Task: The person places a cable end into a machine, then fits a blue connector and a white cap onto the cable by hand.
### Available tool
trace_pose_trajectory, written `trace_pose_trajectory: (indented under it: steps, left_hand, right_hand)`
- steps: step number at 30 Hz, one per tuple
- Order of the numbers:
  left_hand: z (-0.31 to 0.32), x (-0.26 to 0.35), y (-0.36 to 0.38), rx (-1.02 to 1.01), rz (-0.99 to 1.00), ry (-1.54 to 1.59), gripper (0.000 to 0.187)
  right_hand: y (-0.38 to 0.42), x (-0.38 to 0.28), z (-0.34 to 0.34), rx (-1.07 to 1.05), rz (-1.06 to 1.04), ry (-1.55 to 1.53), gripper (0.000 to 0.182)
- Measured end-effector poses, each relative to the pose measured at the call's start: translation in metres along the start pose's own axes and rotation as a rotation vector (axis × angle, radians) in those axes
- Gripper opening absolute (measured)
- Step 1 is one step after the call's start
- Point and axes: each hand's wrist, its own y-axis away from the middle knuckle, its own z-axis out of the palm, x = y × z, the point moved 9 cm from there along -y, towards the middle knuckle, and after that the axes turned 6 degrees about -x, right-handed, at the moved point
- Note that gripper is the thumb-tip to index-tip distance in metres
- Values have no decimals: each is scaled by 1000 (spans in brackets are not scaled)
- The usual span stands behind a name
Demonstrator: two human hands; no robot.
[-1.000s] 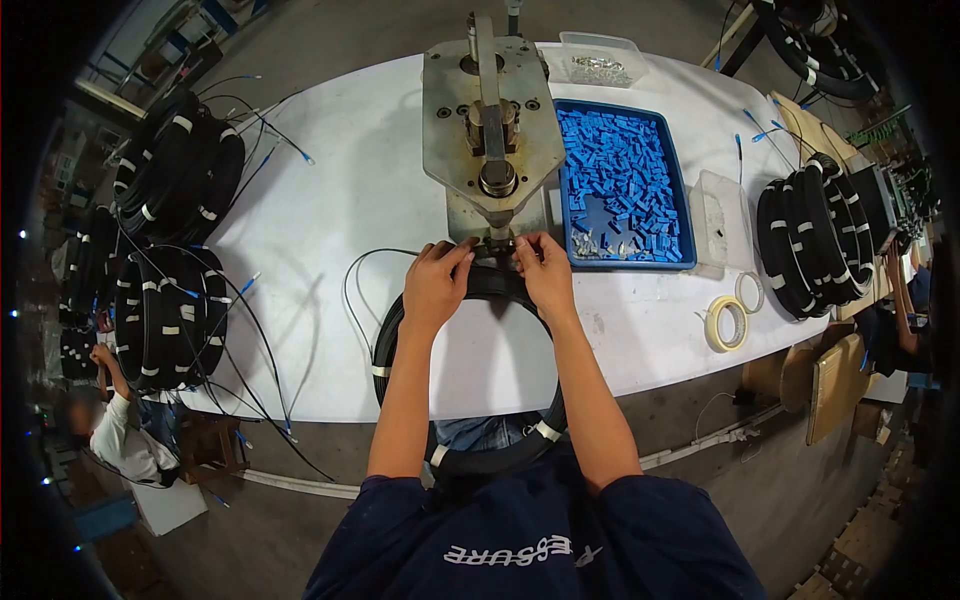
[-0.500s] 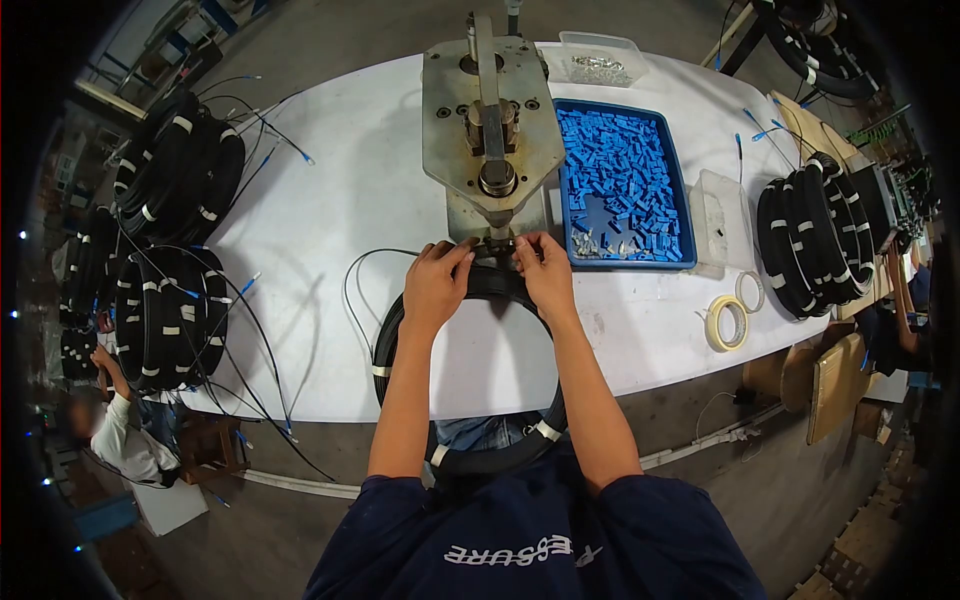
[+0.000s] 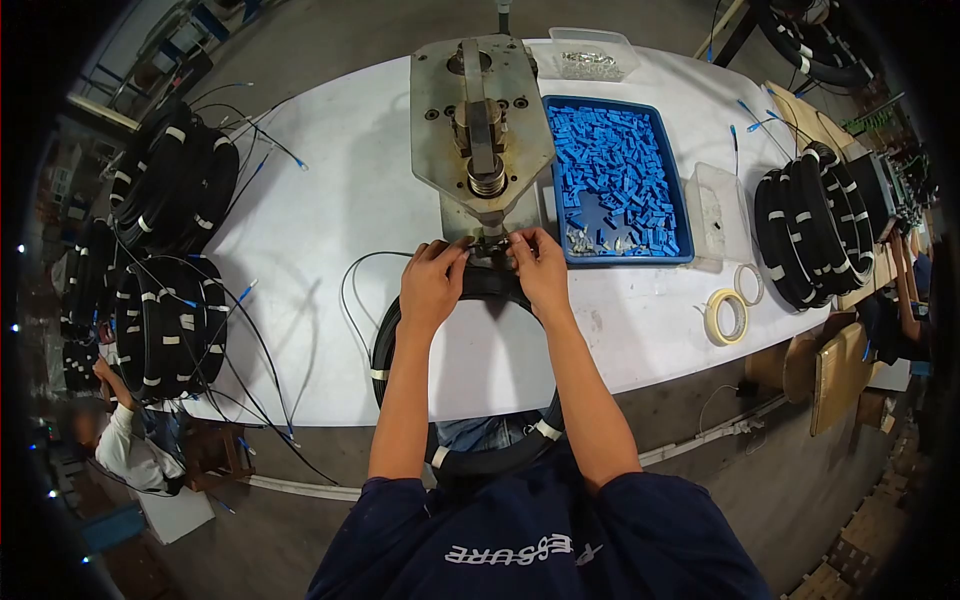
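Head camera: the left hand and the right hand are side by side at the foot of the big metal press, one on each side of its low front tip. A small dark piece is right there, between the fingertips and just under the tip. Its long way seems to go across, from one hand to the other, but the fingers hide its ends. Both hands look about as near to it. The left hand is narrow, with its fingers bent in, and I cannot tell if it pinches the piece or only touches it. The right hand is narrow too, thumb and finger close together by the piece, and its grip is too small to be sure of. A thin black cable bends up from the big black coil toward the left hand, where I lose sight of it. The coil is like a ring under the arms, with its far side on the white worktop just below the hands and its near side by the lap. A blue tray full of small blue parts is just past the right hand. White letters on the dark shirt look like "ESSURE", but a fold spoils the start. I can read no words on the press or tray.
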Motion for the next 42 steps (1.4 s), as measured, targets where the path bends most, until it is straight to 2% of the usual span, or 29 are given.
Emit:
trace_pose_trajectory:
  steps: [10,16,42]
  left_hand:
    - [-1,-1,-3,39,10,-8,23]
    - [4,-6,-5,2,-10,-35,23]
    - [4,-7,-4,-4,-13,-61,25]
  right_hand:
    - [-3,-4,1,38,-65,9,15]
    - [-4,-1,-1,68,-42,114,15]
    - [-3,-1,-3,73,-24,134,18]
